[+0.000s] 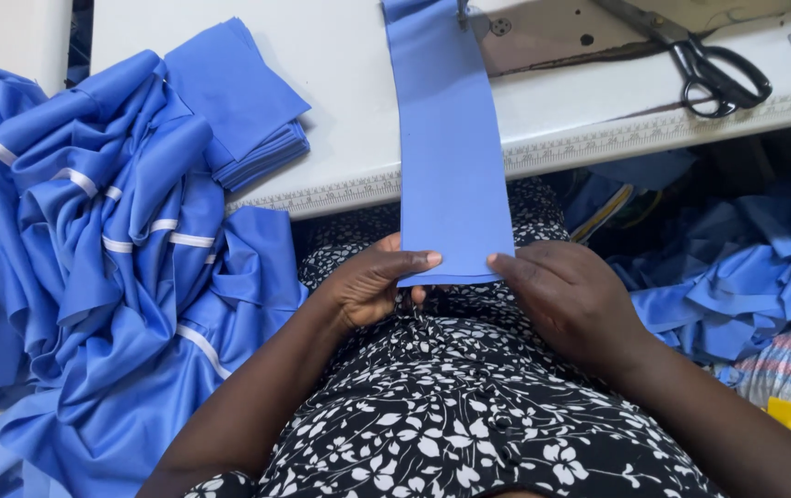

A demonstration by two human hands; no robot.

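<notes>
Left hand (372, 284) and right hand (569, 297) on blue fabric strip (449, 148)

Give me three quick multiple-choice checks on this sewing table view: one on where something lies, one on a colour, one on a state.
1. Where do the scissors lie?
A. On the table at the upper right, beside the sewing machine base
B. On the person's lap
C. On the heap of garments at the left

2. What colour is the fabric strip held by both hands?
A. Red
B. Blue
C. White

3. How is the strip's near end held?
A. It hangs free, with no hand on it
B. Only the right hand touches it
C. The left hand and right hand each pinch a corner

Answers:
1. A, the black-handled scissors rest on the white table by the machine base.
2. B, the strip matches the blue folded pieces and garment heap.
3. C, fingers of each hand close on the strip's lower edge over the lap.
</notes>
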